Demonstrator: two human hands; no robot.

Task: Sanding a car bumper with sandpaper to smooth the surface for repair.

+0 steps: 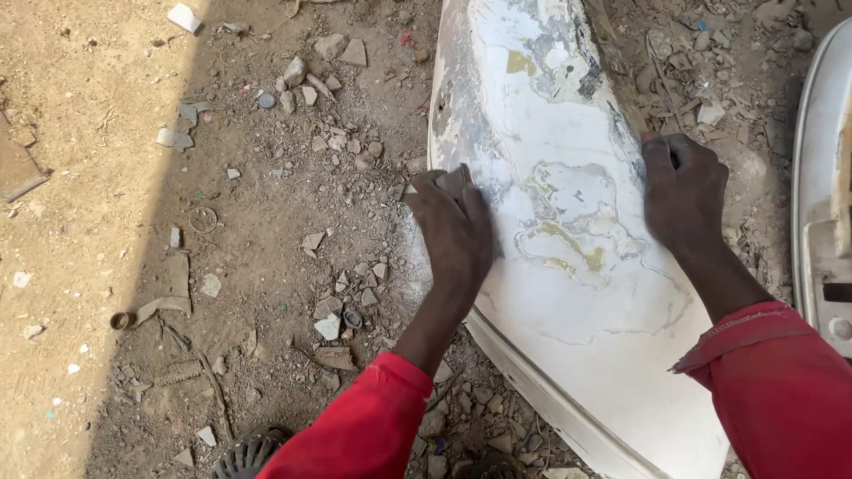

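A long white car body panel (568, 337) lies on the dirt, its paint worn through in grey and yellowish patches near the middle. My left hand (454, 226) presses a small piece of sandpaper (451, 180) flat against the panel's left edge. My right hand (682, 191) rests on the panel's right edge, fingers curled over the rim and gripping it. Both arms wear red sleeves.
Dusty ground (115, 231) strewn with stones, broken chips and scraps surrounds the panel. Another white panel (821, 177) lies at the far right edge. A sandal toe (250, 454) shows at the bottom, by the left sleeve.
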